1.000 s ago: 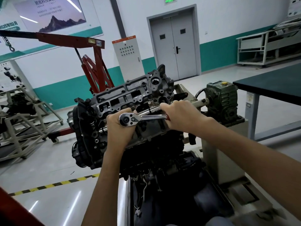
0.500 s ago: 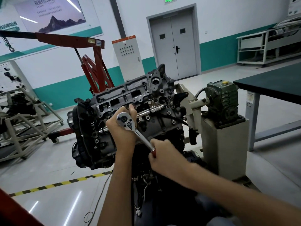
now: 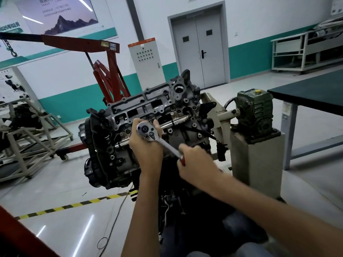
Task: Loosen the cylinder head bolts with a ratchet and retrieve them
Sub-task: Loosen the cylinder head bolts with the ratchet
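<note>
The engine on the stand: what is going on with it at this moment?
A person is working on the engine's cylinder head with a ratchet. The left hand grips the ratchet's round head and holds it against the cylinder head. The right hand grips the handle, which slants down to the right. What the ratchet sits on is hidden by the left hand, so progress on the loosening cannot be judged.

The ratchet (image 3: 159, 140) handle has swung from 3 o'clock down to about 4 o'clock. The right hand (image 3: 196, 164), gripping its end, has dropped with it.
</note>
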